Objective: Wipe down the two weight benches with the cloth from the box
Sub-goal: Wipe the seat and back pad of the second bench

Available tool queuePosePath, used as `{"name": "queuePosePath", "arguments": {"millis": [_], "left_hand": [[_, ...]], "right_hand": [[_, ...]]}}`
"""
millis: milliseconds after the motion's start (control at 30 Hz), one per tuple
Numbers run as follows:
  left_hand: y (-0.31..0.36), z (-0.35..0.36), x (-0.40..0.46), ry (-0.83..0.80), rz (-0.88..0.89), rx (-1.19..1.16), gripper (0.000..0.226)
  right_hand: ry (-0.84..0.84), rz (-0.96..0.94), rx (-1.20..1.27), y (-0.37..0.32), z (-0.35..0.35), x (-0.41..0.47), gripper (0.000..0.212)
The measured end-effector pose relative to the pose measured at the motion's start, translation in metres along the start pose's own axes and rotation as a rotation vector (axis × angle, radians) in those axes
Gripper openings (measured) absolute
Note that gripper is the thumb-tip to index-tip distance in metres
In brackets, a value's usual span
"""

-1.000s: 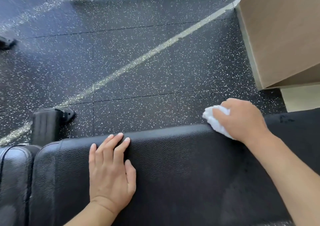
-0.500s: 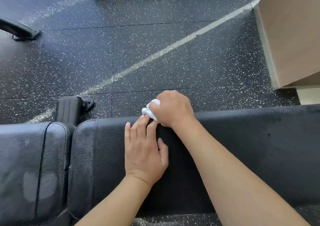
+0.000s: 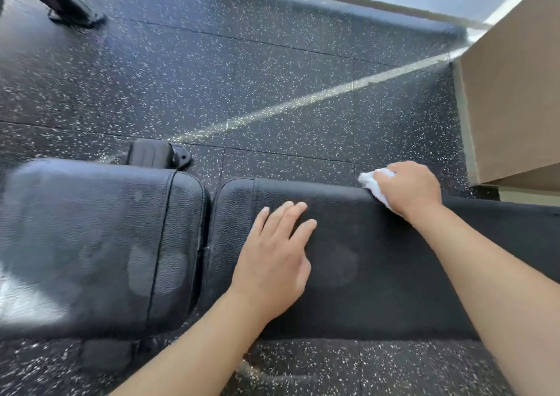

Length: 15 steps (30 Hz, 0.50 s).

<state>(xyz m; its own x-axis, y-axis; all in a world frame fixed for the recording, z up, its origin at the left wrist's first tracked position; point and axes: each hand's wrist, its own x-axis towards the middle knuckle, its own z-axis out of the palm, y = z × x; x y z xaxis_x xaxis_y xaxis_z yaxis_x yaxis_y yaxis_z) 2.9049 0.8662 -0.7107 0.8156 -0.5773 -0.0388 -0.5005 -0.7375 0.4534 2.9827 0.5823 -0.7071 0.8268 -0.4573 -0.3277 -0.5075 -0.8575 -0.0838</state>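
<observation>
Cloth (image 3: pixel 374 185): 1, gripped by right hand (image 3: pixel 407 188) | bench pads (image 3: pixel 378 259): 2 | left hand (image 3: pixel 272 262): flat, fingers straight

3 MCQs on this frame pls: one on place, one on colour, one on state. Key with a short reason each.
1. Where is the cloth?
A. at the far edge of the long bench pad
B. on the floor
C. on the short pad

2. What colour is the cloth?
A. blue
B. white
C. yellow

3. How is the left hand?
A. gripping the cloth
B. closed in a fist
C. flat on the pad, fingers straight

Key:
1 A, the right hand presses it at the pad's far edge.
2 B, it shows white against the black pad.
3 C, its palm is down on the long pad, holding nothing.
</observation>
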Motion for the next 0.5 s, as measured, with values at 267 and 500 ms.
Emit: {"name": "queuePosePath", "arguments": {"millis": [267,500], "left_hand": [[-0.113,-0.058,-0.084,-0.045,0.033,0.124,0.049],[-0.124,-0.080,-0.099,0.101,-0.093,-0.086,0.039]], "right_hand": [[-0.094,-0.315,-0.030,-0.231,0.049,-0.048,0.061],[0.391,-0.541,0.071,-0.240,0.073,-0.113,0.027]]}}
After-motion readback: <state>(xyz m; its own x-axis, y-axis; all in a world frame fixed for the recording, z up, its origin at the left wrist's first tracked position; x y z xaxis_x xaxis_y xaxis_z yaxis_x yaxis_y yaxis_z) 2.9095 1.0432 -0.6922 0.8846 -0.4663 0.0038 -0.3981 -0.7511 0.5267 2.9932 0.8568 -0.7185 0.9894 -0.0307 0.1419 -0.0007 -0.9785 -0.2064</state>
